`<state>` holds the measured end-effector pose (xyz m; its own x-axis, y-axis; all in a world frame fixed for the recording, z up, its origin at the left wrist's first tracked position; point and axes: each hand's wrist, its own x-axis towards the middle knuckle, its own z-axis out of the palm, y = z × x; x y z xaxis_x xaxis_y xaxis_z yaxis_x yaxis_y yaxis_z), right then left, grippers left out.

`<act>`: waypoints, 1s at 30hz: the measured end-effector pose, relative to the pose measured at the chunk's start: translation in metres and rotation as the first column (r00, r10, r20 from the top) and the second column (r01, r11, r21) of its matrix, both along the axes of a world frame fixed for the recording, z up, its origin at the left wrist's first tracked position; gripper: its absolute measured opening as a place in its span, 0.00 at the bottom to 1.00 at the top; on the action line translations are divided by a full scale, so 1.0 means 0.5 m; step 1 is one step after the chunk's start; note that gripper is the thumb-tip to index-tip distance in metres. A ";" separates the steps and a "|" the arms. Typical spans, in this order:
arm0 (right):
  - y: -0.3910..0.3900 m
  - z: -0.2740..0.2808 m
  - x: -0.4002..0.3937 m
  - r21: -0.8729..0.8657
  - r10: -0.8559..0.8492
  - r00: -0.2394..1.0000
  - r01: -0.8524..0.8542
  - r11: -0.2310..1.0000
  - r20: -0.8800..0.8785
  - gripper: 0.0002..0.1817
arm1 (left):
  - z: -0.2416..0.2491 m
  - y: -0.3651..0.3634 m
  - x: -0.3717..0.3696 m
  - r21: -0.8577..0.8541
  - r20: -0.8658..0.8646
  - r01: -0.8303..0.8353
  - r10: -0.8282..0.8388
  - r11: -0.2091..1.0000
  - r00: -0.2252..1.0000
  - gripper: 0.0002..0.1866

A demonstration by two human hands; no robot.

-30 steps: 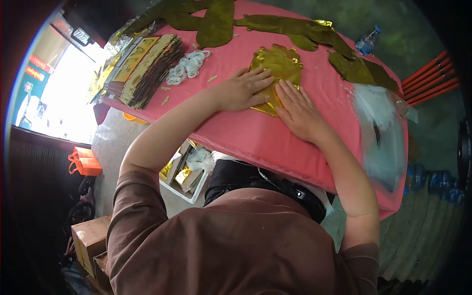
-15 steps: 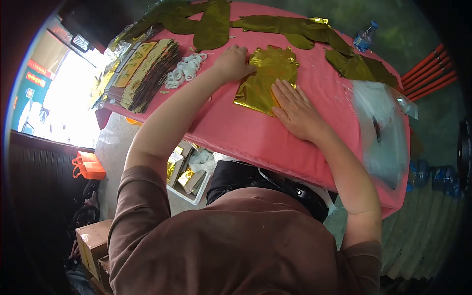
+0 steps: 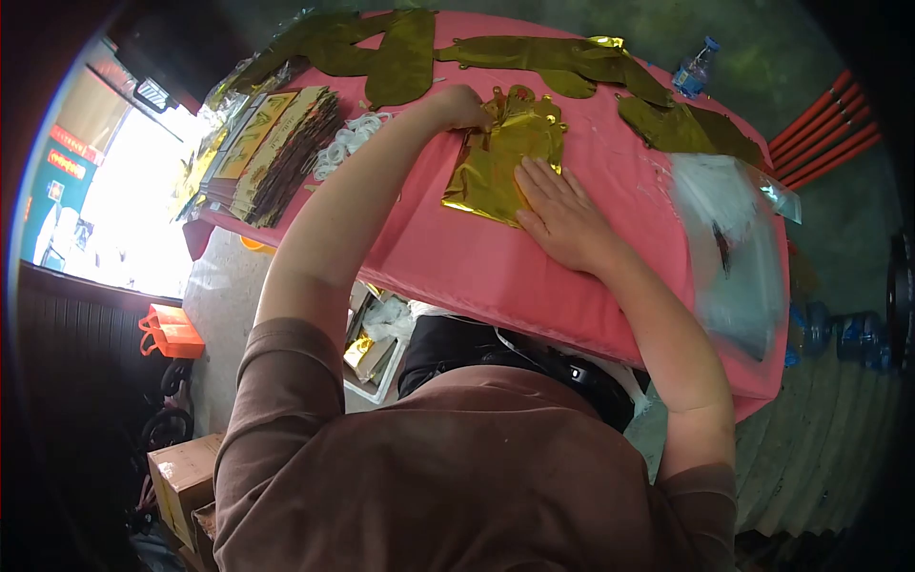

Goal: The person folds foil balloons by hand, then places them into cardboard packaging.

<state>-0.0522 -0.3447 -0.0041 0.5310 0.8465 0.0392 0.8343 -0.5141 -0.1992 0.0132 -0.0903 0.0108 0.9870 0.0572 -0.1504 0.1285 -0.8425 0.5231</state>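
Observation:
A folded gold foil sheet (image 3: 496, 167) with a scalloped upper edge lies on the pink tablecloth (image 3: 448, 257). My right hand (image 3: 564, 212) rests flat on its right side, fingers together and stretched out. At the upper left edge of the foil is my left hand (image 3: 464, 108), its fingers curled down against the foil; the fingertips are too hidden to show a grip. White coiled ribbons (image 3: 345, 143) lie to the left of my left forearm.
Stacked printed cards (image 3: 276, 153) lie at the left. Flat gold foil shapes (image 3: 543, 57) line the far edge, near a plastic bottle (image 3: 694, 69). Clear plastic bags (image 3: 729, 248) cover the right side. Below the table is a white box (image 3: 374, 381).
My left hand has curled in and moved slightly right over the foil's upper left edge. The whole view has shifted a little. My right hand stays flat on the foil.

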 end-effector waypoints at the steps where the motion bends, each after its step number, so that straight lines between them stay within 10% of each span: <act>1: -0.002 -0.003 0.000 0.003 -0.005 1.000 0.005 1.000 0.001 0.32 | 0.000 0.001 -0.008 -0.091 0.049 0.014 -0.010 0.996 0.999 0.14; 4: -0.011 -0.018 0.010 0.167 0.025 0.997 -0.038 0.985 0.076 0.29 | -0.027 0.026 -0.021 -0.343 0.033 -0.010 0.022 0.939 0.999 0.07; 7: -0.026 -0.030 0.059 0.442 0.142 0.939 0.012 0.897 -0.314 0.24 | -0.023 0.028 -0.067 -0.507 -0.009 -0.035 0.036 0.861 0.999 0.07; 9: -0.026 -0.025 0.072 0.632 0.095 0.812 0.367 0.683 -0.575 0.21 | -0.003 0.011 -0.111 -0.583 -0.021 -0.058 0.056 0.810 0.998 0.08; 14: -0.054 0.016 0.093 0.524 0.264 0.469 0.607 0.598 -0.843 0.34 | -0.011 0.008 -0.150 -0.709 -0.034 -0.074 0.072 0.701 0.997 0.10; 30: -0.058 0.034 0.091 0.221 -0.077 0.452 0.568 0.793 -0.888 0.05 | -0.002 -0.057 -0.189 -0.657 0.053 0.079 -0.059 0.750 0.997 0.09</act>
